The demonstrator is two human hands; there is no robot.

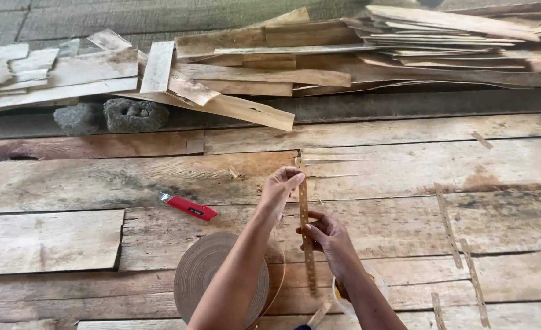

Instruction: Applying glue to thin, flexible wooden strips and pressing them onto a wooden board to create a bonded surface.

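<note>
1. Holding one perforated tape strip taut over the veneer sheets: left hand pinches its upper end, right hand pinches it lower down.
2. One tape roll, brown, lies just left of the strip, partly behind the left forearm.
3. One red utility knife, left of the strip, apart from both hands.
4. Two dark stones, far up-left of the strip.
5. One loose pile of veneer offcuts, well beyond the strip.
6. Four stuck-down tape strips, right of the held strip.
</note>
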